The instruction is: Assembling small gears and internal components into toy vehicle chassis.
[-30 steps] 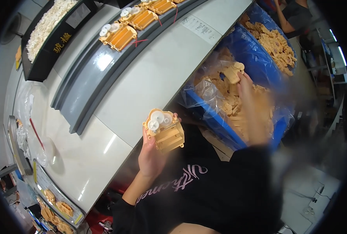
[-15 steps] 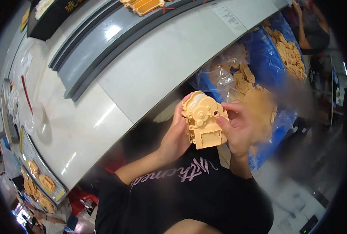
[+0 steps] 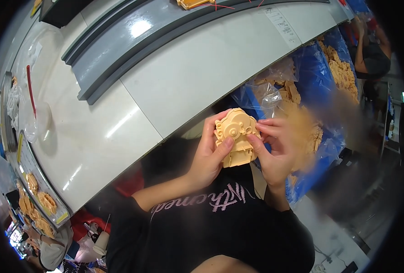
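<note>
A cream-yellow moulded plastic housing (image 3: 238, 148), with round raised bosses and a rectangular recess along its lower edge, is held up in front of my chest. My left hand (image 3: 209, 152) grips its left side, the thumb lying on the front face near a round boss. On the opposite side my right hand (image 3: 274, 150) pinches the edge, thumb on the front near a small round hole and fingers at the upper right. The back of the housing and the fingertips behind it are hidden.
Left of me runs a white worktable (image 3: 174, 95) with a grey conveyor channel (image 3: 120, 50). Orange parts (image 3: 195, 3) lie at its far end. Blue plastic-lined bins (image 3: 309, 75) with many yellow parts stand at right. Another person (image 3: 372, 52) is at the far right.
My left thumb has come onto the front face of the housing. The housing has shifted slightly left and tilted, and the view has turned a little.
</note>
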The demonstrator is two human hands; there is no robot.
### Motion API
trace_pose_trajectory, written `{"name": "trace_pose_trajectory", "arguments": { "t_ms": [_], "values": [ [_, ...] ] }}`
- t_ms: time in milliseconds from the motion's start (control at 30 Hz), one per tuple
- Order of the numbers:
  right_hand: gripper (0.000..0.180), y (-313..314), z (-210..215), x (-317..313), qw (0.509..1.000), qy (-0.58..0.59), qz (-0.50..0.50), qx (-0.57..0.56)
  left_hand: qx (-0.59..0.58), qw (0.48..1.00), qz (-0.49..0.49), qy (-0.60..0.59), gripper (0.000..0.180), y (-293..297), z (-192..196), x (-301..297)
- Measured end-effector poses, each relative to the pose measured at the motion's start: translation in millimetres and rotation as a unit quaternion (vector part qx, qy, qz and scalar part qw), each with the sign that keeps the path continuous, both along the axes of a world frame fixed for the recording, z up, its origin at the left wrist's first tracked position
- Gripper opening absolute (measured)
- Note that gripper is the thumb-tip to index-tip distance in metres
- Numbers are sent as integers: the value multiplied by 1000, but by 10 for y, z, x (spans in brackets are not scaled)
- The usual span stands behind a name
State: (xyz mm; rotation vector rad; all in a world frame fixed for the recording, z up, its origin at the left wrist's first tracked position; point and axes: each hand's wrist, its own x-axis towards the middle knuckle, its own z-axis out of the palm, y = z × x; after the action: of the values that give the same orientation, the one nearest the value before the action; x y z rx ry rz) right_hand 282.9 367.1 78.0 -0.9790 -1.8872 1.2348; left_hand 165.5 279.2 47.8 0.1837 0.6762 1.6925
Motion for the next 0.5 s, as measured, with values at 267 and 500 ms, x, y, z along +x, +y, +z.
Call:
{"name": "trace_pose_trajectory", "arguments": {
  "t_ms": [267, 500],
  "values": [
    [32, 116, -44, -50, 972, 109, 64, -196, 17, 999, 17, 38, 51, -30, -55, 3],
    [29, 77, -73, -50, 959, 131, 64, -242, 0, 995, 17, 94, 46, -91, -54, -81]
  ]
}}
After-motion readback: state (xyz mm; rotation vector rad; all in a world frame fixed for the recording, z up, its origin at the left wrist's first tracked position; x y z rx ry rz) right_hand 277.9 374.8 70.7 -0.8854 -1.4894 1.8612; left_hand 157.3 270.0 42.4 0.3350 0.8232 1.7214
